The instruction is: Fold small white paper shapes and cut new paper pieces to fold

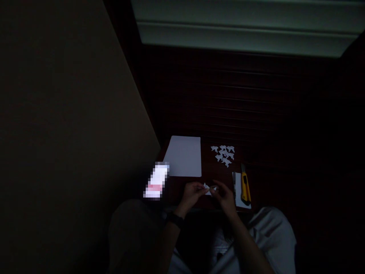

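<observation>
Between my fingertips is a small piece of folded white paper (208, 192), held just above the near part of a dark table. My left hand (191, 193), with a dark band on its wrist, pinches the paper's left side. On the other side, my right hand (224, 194) grips it with thumb and fingers. Beyond my hands lies a cluster of small folded white paper shapes (224, 153). A stack of white paper sheets (184, 156) rests at the far left of the table.
A yellow utility knife (245, 187) lies on smaller white paper (238, 192) at the right, its blade end pointing away. A lit phone (156, 182), blurred out, is at the left. A wall (71, 95) rises on the left, and dark slatted panelling (222, 91) stands behind the table.
</observation>
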A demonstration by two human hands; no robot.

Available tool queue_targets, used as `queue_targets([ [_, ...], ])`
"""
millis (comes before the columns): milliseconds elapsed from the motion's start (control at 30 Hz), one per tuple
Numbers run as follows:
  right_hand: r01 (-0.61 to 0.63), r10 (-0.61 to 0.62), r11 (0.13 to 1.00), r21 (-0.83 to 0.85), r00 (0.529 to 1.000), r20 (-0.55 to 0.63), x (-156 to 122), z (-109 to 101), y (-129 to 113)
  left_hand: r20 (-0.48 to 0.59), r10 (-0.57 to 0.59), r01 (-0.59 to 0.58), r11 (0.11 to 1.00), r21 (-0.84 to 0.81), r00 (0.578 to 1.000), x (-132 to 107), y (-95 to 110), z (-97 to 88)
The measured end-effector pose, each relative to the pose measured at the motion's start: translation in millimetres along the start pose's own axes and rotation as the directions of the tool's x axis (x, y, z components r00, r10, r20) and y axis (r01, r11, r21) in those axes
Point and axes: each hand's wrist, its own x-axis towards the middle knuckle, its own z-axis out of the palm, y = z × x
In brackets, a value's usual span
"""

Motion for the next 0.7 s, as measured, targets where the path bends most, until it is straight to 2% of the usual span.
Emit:
queue_targets([
  [133,-0.021,0.021,1.000,-0.010,1.000,0.007,1,-4,4,-0.015,0.009,-0.009,1.000,0.006,1.000,0,-2,2.2],
  [267,-0.067,0.066,0.996,0.051,0.998,0.011,1,-3,11,-0.036,0.000,0.002,0.999,0.041,0.999,-2,1,2.8],
  [400,-0.078,0.085,0.991,0.106,0.995,-0.061,1,0,12,0.026,-0.080,0.077,0.993,0.089,0.996,-6,7,0.1],
  [533,-0.071,0.082,0.993,0.097,0.990,-0.110,1,4,13,0.049,-0.077,0.073,0.994,0.080,0.996,-7,10,-2.7],
  [700,-0.094,0.093,0.991,0.096,0.996,0.013,3,2,15,0.021,-0.068,0.067,0.997,0.042,0.997,-7,13,-4.4],
])
